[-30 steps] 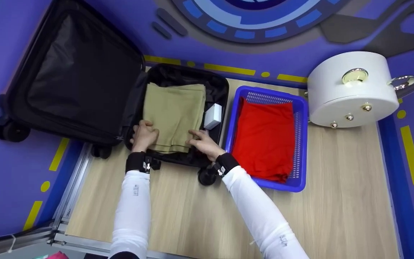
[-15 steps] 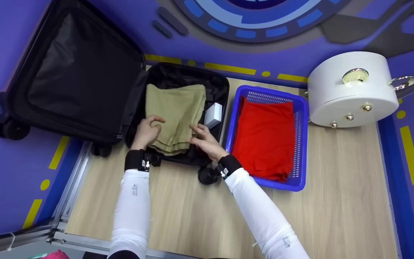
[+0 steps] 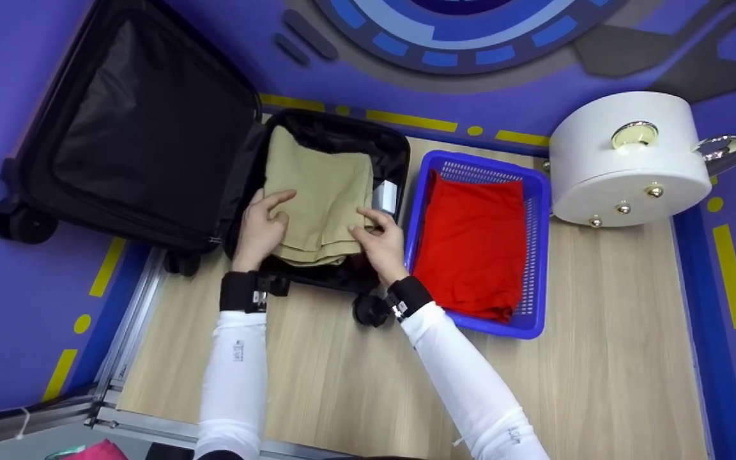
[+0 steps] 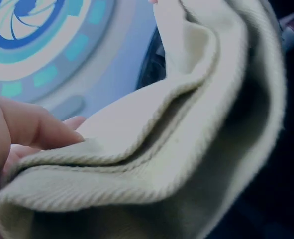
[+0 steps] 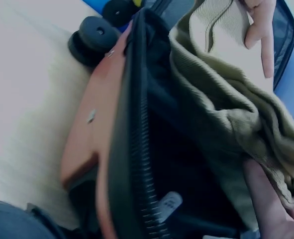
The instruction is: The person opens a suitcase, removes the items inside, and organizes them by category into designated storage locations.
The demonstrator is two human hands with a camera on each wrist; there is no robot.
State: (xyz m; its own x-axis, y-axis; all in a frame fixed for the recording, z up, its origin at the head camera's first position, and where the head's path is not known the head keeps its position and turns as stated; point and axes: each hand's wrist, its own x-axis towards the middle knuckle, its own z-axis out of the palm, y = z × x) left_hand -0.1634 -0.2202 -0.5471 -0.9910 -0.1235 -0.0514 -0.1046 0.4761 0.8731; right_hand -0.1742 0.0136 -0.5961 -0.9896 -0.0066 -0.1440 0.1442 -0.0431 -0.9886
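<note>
A folded khaki garment (image 3: 320, 198) lies over the packed side of an open black-lined suitcase (image 3: 400, 150). My left hand (image 3: 259, 227) grips its left side, with thumb and forefinger spread on top. At the opposite side, my right hand (image 3: 384, 246) pinches the edge. The left wrist view shows layered hems of the garment (image 4: 186, 154) bowing up beside my left hand (image 4: 27, 124). In the right wrist view the garment (image 5: 221, 79) hangs raised above the dark lining, with fingers of my right hand (image 5: 268, 204) under its edge. A small white box (image 3: 385, 196) is partly covered.
The suitcase lid (image 3: 151, 134) leans open at the left, wheels outward. Right of the suitcase stands a blue basket (image 3: 538, 268) with red folded cloth (image 3: 473, 246) inside. A white round case (image 3: 623, 160) with gold feet sits at the back right, by the patterned wall.
Both hands have moved away from the suitcase's near edge, raising the garment and shifting it slightly right. Its far left corner now reaches farther back, and more of the white box is covered.
</note>
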